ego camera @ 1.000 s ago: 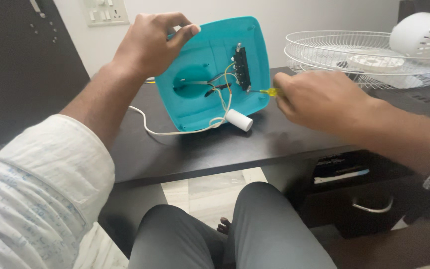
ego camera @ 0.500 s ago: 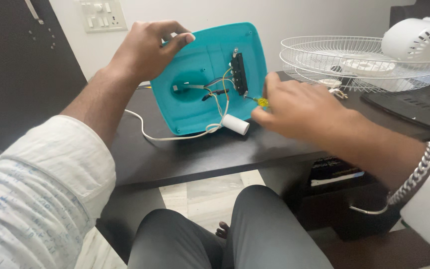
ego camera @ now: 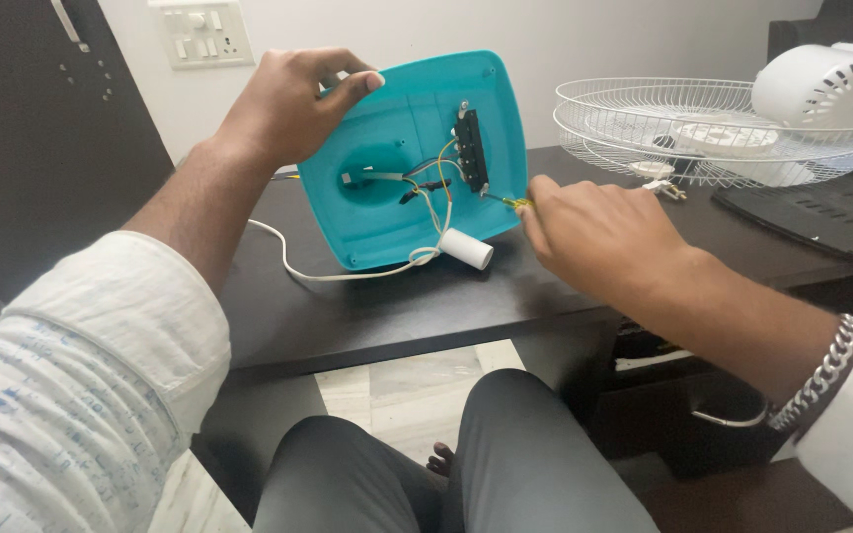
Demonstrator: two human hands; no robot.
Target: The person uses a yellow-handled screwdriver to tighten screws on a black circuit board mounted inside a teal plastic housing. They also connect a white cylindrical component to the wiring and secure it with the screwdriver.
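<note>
In the upper middle of the frame the left hand (ego camera: 293, 104) grips the top edge of a teal plastic base shell (ego camera: 402, 118), thumb over the rim, holding it tilted up on its lower edge on the dark table (ego camera: 367, 316). Its hollow inside faces the camera, showing a black switch block (ego camera: 471, 148) set upright right of centre, thin coloured wires (ego camera: 426, 188) running out of the round recess, and a small white cylinder (ego camera: 466, 249) lying at the lower right edge. A white cord (ego camera: 298, 266) trails from the shell leftward across the table.

At centre right the right hand (ego camera: 594, 232) is closed around a screwdriver (ego camera: 504, 200) with a yellow-green handle, its tip at the lower end of the switch block. A metal bracelet (ego camera: 826, 375) circles that wrist.

Upper right: a white wire fan guard (ego camera: 644, 109) and a white motor housing (ego camera: 821, 84). Upper left: a white wall switch plate (ego camera: 199, 32).
</note>
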